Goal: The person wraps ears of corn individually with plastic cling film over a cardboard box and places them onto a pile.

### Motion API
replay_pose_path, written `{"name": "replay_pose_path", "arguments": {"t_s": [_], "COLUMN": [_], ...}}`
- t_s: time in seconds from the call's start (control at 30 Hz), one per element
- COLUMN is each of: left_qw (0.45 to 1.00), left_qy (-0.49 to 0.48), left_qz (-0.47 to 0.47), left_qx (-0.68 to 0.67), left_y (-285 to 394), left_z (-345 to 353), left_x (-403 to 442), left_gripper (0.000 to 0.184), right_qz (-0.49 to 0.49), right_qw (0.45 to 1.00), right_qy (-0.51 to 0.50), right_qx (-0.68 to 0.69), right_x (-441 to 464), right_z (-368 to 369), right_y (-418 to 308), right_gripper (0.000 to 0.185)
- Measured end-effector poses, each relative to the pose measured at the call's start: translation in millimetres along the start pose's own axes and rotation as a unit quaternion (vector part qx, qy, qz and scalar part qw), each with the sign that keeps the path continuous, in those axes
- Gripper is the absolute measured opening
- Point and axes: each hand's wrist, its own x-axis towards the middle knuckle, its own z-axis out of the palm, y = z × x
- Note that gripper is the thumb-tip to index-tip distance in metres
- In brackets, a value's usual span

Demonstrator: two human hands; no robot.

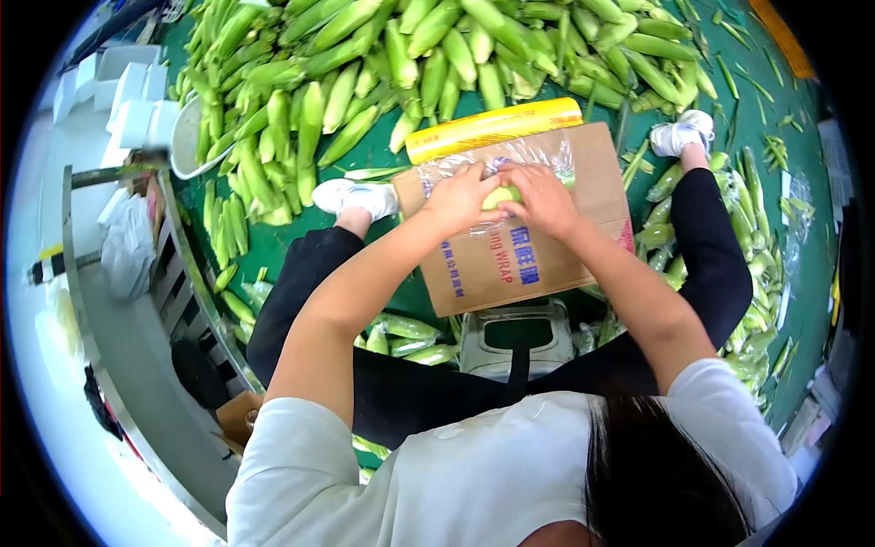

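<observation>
Both hands meet over a cardboard box in front of me. Between them is a pale green ear of corn, mostly covered by my fingers. My left hand curls around its left end, while my right hand grips it from the right. Clear plastic wrap is spread over the box's upper part, under and beyond my hands. Along the far edge of the box lies a yellow roll of cling film.
A big heap of corn in husks covers the floor ahead. Wrapped ears lie by my right leg, others beneath me. A stool stands between my legs. At left are a metal frame and white boxes.
</observation>
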Motion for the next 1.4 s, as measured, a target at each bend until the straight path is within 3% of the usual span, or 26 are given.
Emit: {"name": "replay_pose_path", "arguments": {"t_s": [0.07, 0.13, 0.17, 0.2, 0.23, 0.27, 0.37, 0.4, 0.43, 0.5, 0.53, 0.63, 0.67, 0.77, 0.8, 0.87, 0.93, 1.0, 1.03, 1.07, 1.1, 1.17, 1.23, 1.3, 1.37, 1.4], "left_qw": [1.000, 0.991, 0.995, 0.987, 0.970, 0.911, 0.938, 0.977, 0.979, 0.981, 0.985, 0.989, 0.977, 0.987, 0.978, 0.972, 0.963, 0.988, 0.994, 0.980, 0.960, 0.913, 0.909, 0.981, 0.957, 0.962], "left_qy": [-0.011, -0.057, 0.002, -0.111, -0.198, -0.376, -0.334, -0.163, 0.016, 0.114, 0.097, 0.126, 0.184, 0.090, 0.133, 0.116, 0.112, 0.043, 0.039, 0.005, 0.024, 0.255, 0.297, 0.178, 0.262, 0.253], "left_qz": [0.003, -0.114, -0.090, -0.072, 0.024, 0.089, -0.084, -0.049, -0.039, -0.045, -0.096, 0.067, 0.103, 0.038, 0.070, 0.053, -0.008, -0.109, -0.102, -0.198, -0.235, -0.288, -0.209, -0.075, -0.028, -0.042], "left_qx": [0.024, -0.029, 0.041, 0.094, 0.139, 0.142, 0.045, 0.125, 0.200, 0.151, 0.103, 0.029, 0.022, -0.127, -0.146, -0.196, -0.243, -0.100, -0.004, -0.013, -0.152, -0.132, -0.204, -0.032, 0.122, 0.100], "left_y": [-4, -29, -51, -62, -78, -72, 19, 27, 35, 15, 7, -21, -23, -30, -25, -27, -37, -43, -51, -46, -66, -48, -16, 2, 18, 13], "left_z": [-9, -14, 1, 3, 20, 22, -44, -44, -43, -8, 10, 28, 29, 28, 16, 18, 20, 4, -11, -42, -54, -90, -83, -33, -4, 4], "left_x": [-12, -40, -70, -108, -153, -187, -175, -157, -140, -110, -99, -93, -97, -109, -100, -72, -30, 1, 14, 27, 40, 45, 34, 23, 20, 25], "left_gripper": [0.061, 0.051, 0.043, 0.034, 0.027, 0.032, 0.049, 0.050, 0.052, 0.048, 0.037, 0.023, 0.016, 0.008, 0.007, 0.006, 0.012, 0.024, 0.033, 0.033, 0.029, 0.025, 0.018, 0.036, 0.056, 0.058], "right_qz": [-0.088, -0.083, -0.079, -0.053, -0.047, -0.039, -0.035, -0.027, -0.020, 0.011, 0.012, -0.002, -0.009, -0.047, -0.053, -0.064, -0.093, -0.097, -0.061, -0.028, 0.001, 0.094, 0.174, 0.014, -0.088, -0.068], "right_qw": [0.995, 0.991, 0.987, 0.990, 0.993, 0.995, 0.998, 0.998, 0.998, 0.998, 0.999, 0.999, 0.999, 0.994, 0.994, 0.992, 0.989, 0.979, 0.984, 0.988, 0.989, 0.985, 0.963, 0.985, 0.973, 0.975], "right_qy": [0.018, -0.043, -0.067, -0.078, -0.067, -0.057, -0.015, -0.024, -0.032, -0.062, -0.048, -0.035, -0.044, -0.095, -0.099, -0.102, 0.001, 0.070, 0.071, 0.072, 0.075, -0.072, -0.180, -0.051, 0.069, 0.041], "right_qx": [-0.050, -0.095, -0.121, -0.105, -0.087, -0.068, -0.048, -0.044, -0.042, -0.008, 0.003, -0.004, -0.007, -0.005, -0.002, -0.041, -0.117, -0.162, -0.148, -0.136, -0.124, -0.122, -0.099, -0.163, -0.204, -0.207], "right_x": [-4, -4, -1, 0, 0, 0, -2, 1, 3, 7, 7, 11, 13, 3, -1, -2, 15, 38, 50, 66, 81, 99, 87, 53, 37, 40], "right_z": [-1, -5, -6, -5, -5, -5, 4, -1, -5, -11, -11, -12, -11, -11, -11, -8, -1, 7, 9, 7, -1, -27, -36, -20, -17, -14], "right_y": [-10, -16, -15, -14, -14, -14, -10, -11, -12, -13, -13, -12, -7, 0, -2, 1, 3, 10, 14, 17, 15, 3, -16, -2, 4, 5], "right_gripper": [0.030, 0.038, 0.041, 0.044, 0.044, 0.043, 0.042, 0.042, 0.043, 0.042, 0.041, 0.038, 0.037, 0.032, 0.031, 0.029, 0.028, 0.024, 0.024, 0.024, 0.024, 0.028, 0.032, 0.050, 0.059, 0.068]}}
